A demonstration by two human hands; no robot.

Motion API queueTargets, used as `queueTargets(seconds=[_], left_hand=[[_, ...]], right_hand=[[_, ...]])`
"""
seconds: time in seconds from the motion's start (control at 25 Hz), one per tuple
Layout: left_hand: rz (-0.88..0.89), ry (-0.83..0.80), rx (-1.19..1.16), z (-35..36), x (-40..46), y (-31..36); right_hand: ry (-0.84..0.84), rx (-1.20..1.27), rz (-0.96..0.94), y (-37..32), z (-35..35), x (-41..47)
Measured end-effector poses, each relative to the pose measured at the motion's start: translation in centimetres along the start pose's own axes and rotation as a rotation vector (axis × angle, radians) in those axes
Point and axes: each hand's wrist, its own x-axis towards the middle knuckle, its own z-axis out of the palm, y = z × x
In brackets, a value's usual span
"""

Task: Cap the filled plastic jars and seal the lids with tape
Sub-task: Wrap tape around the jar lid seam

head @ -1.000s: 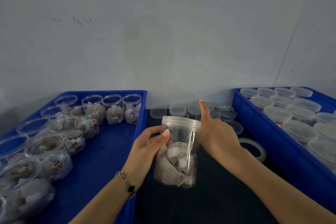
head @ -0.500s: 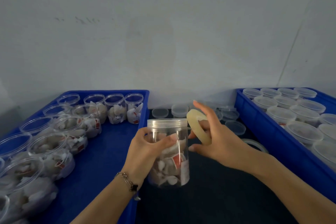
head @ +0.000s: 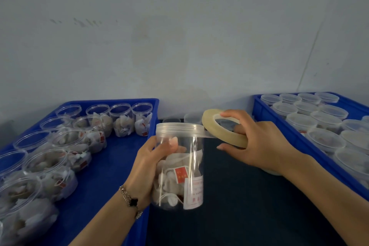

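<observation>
Since the earlier frame the roll (head: 223, 128) has moved from the jar's side up to the lid (head: 178, 128), and a strip now joins them. The left hand (head: 151, 166) grips the jar (head: 179, 171) above the dark mat. The right hand (head: 257, 142) holds the roll. Sealing is in hand; next, I think, the tape must go around the lid seam.

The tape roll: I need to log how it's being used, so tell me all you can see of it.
The tape roll is a pale, yellowish translucent ring with an open centre, tilted, just right of the jar's lid. The right hand grips it, fingers through the hole and thumb beneath. A short clear strip runs from the roll to the lid's rim. The left hand holds the jar upright.
</observation>
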Motion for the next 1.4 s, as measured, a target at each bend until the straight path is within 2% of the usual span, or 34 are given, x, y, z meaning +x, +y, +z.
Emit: queueTargets(seconds=[0.24,0.4,0.52,0.6,0.68,0.8,0.84,0.92,1.04,1.12,1.24,1.28,1.4], left_hand=[[-0.097,-0.216,-0.200,0.3,-0.4,0.2],[-0.067,-0.296,-0.283,0.1,-0.2,0.2],[-0.041,-0.343,-0.246,-0.2,-0.5,-0.1],[-0.018,-0.295,-0.126,0.2,-0.2,0.1],[-0.093,-0.221,0.054,0.8,1.5,0.2],[0.012,-0.276,0.284,-1.0,1.0,-0.6],[0.032,-0.262,0.302,-1.1,1.4,-0.3],[0.051,-0.069,0.190,-0.9,2.2,0.1],[0.212,0.035,0.177,-2.0,1.5,-1.1],[0.273,0.044,0.289,-1.4,1.6,-1.7],[0.268,-0.098,0.407,0.2,0.8,-1.8],[0.269,-0.091,0.444,0.5,0.6,-2.1],[0.242,0.108,0.498,0.6,0.8,-2.2]], right_hand=[[-0.055,-0.068,0.063,0.1,1.0,1.4],[-0.072,-0.092,0.089,-1.4,2.6,3.0],[-0.089,-0.109,0.121,-2.8,4.1,3.3],[-0.080,-0.086,0.174,-3.4,4.9,3.1],[-0.082,-0.045,0.243,-3.5,5.2,2.7],[-0.062,-0.021,0.308,-3.6,5.0,2.1],[-0.051,-0.034,0.335,-3.6,4.8,1.9],[-0.033,-0.093,0.389,-3.5,4.5,1.9],[-0.060,-0.151,0.438,-3.3,4.2,2.0],[-0.086,-0.223,0.414,-3.4,4.4,1.9],[-0.107,-0.248,0.400,-3.8,5.0,1.6],[-0.120,-0.217,0.394,-4.0,5.3,1.4],[-0.165,-0.110,0.290,-4.8,5.9,0.8]])
